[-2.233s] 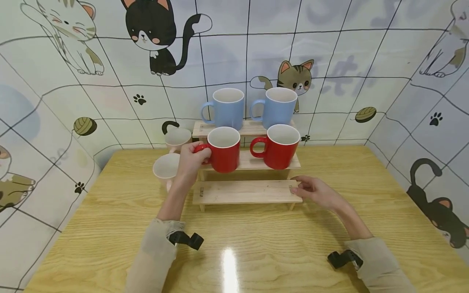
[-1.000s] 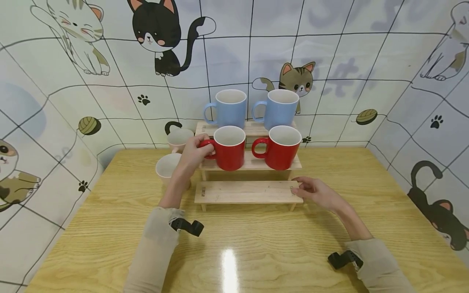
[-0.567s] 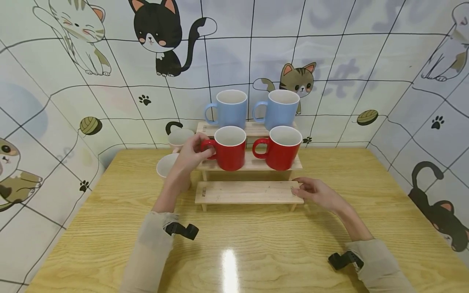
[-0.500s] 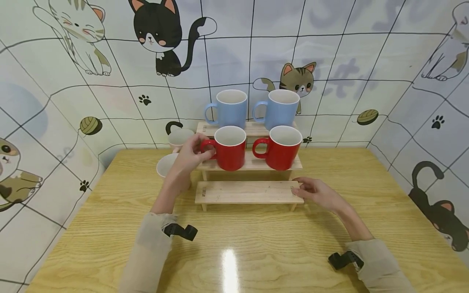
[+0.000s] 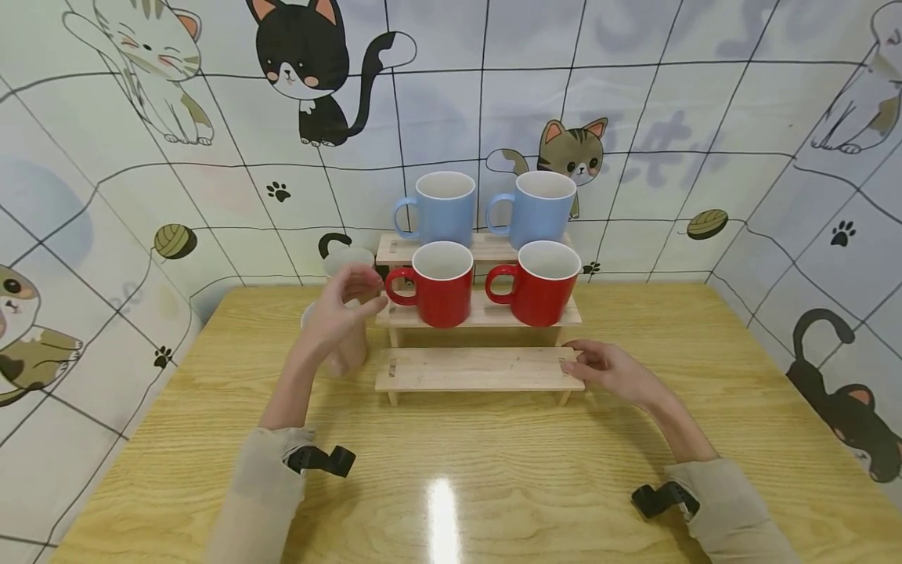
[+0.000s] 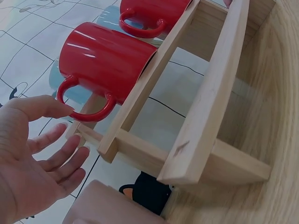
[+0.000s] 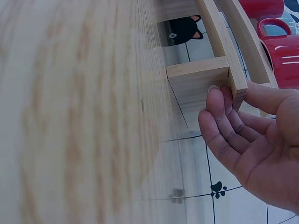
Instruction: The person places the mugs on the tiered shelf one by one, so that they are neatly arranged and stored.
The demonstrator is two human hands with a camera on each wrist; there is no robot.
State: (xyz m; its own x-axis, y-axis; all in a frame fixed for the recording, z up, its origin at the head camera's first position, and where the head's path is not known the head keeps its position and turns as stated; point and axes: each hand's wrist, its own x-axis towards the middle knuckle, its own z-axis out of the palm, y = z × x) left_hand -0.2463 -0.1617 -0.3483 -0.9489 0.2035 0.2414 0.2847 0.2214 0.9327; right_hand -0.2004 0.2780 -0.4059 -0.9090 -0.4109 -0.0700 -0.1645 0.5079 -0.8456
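Two red mugs stand upright on the middle tier of a wooden step rack (image 5: 479, 370), handles to the left. My left hand (image 5: 337, 313) is just left of the left red mug (image 5: 444, 290), fingers loosely bent and holding nothing. In the left wrist view its thumb lies close to or against the mug handle (image 6: 88, 114); I cannot tell if they touch. My right hand (image 5: 613, 372) pinches the right end of the lowest tier between thumb and fingers, seen closely in the right wrist view. The other red mug (image 5: 543, 286) stands to the right.
Two light blue mugs, left (image 5: 444, 211) and right (image 5: 540, 210), stand on the top tier. Left of the rack are two pale pink mugs, the nearer one (image 5: 348, 348) partly behind my left hand, the farther one (image 5: 350, 257) near the cat-printed back wall (image 5: 437, 94).
My left hand has let go of the left red mug's handle and drawn back to the left. Earlier, that mug shifted slightly right. My right hand stays on the rack's end.
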